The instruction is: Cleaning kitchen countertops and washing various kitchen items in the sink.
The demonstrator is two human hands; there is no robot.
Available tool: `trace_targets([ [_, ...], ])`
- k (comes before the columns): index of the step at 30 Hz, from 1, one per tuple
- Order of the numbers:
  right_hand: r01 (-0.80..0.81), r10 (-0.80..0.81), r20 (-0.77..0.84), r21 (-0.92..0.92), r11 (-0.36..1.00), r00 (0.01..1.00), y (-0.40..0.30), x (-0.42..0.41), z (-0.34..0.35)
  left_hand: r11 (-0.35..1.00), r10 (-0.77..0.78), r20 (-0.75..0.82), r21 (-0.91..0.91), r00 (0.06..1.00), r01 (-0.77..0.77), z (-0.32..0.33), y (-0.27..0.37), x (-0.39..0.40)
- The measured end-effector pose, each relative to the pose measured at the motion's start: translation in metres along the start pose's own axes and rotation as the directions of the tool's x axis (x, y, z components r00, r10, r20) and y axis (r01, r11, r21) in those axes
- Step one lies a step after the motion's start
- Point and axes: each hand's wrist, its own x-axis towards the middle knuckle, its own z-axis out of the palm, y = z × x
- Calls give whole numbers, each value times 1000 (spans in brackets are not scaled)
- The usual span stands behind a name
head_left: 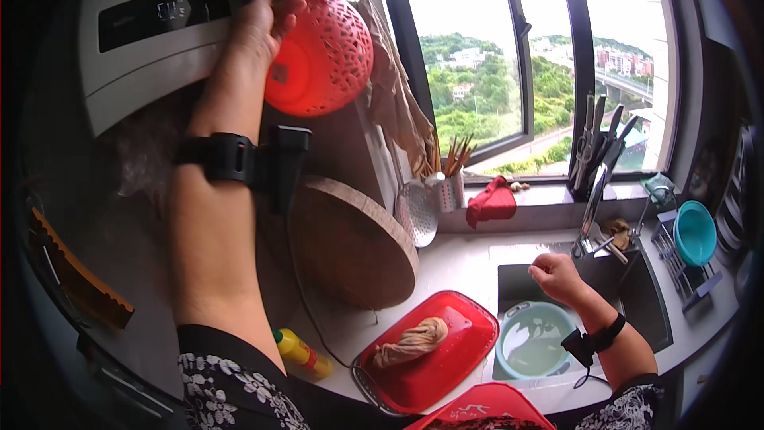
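My left hand [262,27] is raised to the upper left, its fingers curled at the rim of a red perforated plastic basket [352,42] against the wall. Whether the basket also hangs from something there is hidden. Over the steel sink [644,292], my right hand [558,278] has its fingers curled in, and no object shows in it. Below it a light blue plastic basin [507,358] holds cloudy water. A twisted beige cloth [415,340] lies on an upturned-looking red tray [459,364] left of the basin.
A round wooden chopping board [358,251] leans by the wall, near a skimmer [416,212]. A yellow bottle [304,355] stands at the counter's front. Knives in a block [597,161] stand behind the faucet [591,215]. A teal bowl [695,233] rests on a rack [674,257].
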Motion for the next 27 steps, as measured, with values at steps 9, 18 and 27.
trace_targets([
  [9,-43,33,318,26,999,948,23,-28,84,945,-230,457,316,860,84,9,-51,-248],
  [18,147,-150,383,36,988,912,-2,-46,160,440,-459,274,896,845,-52,-67,-226,-458],
  [27,572,-293,707,-190,798,644,-41,-31,163,829,-551,-276,-282,787,482,-84,-185,-487],
])
